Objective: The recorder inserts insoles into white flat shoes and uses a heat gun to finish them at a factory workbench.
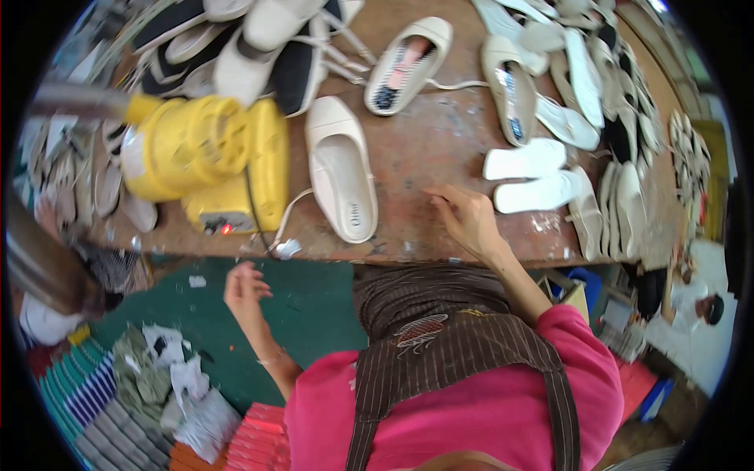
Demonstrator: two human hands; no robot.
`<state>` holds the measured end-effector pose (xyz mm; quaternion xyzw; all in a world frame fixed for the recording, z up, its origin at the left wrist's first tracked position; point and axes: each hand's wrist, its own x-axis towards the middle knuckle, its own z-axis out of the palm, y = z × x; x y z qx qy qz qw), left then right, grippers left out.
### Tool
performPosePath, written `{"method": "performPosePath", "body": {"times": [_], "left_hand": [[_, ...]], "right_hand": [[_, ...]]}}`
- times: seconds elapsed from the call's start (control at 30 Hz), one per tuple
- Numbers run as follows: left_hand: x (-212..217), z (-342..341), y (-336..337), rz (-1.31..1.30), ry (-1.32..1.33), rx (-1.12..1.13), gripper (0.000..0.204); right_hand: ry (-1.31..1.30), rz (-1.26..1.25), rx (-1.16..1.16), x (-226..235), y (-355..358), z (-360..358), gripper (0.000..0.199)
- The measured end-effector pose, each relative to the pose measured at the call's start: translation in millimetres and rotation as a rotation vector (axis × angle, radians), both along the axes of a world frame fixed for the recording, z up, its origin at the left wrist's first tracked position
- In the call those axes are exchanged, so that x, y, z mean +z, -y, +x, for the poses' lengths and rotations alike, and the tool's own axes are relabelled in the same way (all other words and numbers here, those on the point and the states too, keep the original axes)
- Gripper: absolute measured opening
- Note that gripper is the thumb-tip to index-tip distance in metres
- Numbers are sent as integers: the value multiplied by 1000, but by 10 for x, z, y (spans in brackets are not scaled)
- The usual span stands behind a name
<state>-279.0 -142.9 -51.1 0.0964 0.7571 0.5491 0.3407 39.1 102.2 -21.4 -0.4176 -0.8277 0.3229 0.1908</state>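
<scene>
From where I stand: person's R hand [469, 220] is over the worn brown workbench [424, 157], free, fingers loosely bent & pointing L; can't tell if fingertips touch the wood. It's just L of two white insoles [525, 160], one above the other. L hand [247, 289] is also free, fingers half curled, out past the bench's near edge, above the green floor [314, 302]. Nearest thing to it = yellow machine [196, 149] w/ small red light, on the bench's L side.

Cream shoe [342, 173] lies btwn the hands, sole down, toe away from person, heel nr the front edge, its strap trailing L toward the machine. Beyond: a pale shoe w/ pink inside [408, 67], and farther R a beige shoe [509, 90]. More shoes piled top L [259, 47], others along R side [624, 208]. Bags [200, 416] on floor, lower L.
</scene>
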Motion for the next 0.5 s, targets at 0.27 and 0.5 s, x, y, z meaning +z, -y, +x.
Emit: {"method": "performPosePath", "body": {"times": [0.27,0.5], "left_hand": [[285,1361,-937,94,-74,-599,14],[337,1699,-2132,210,-1067,-785,30]], "right_hand": [[-26,178,-276,84,-162,519,21],[356,385,-130,-155,-690,1286,47]]}}
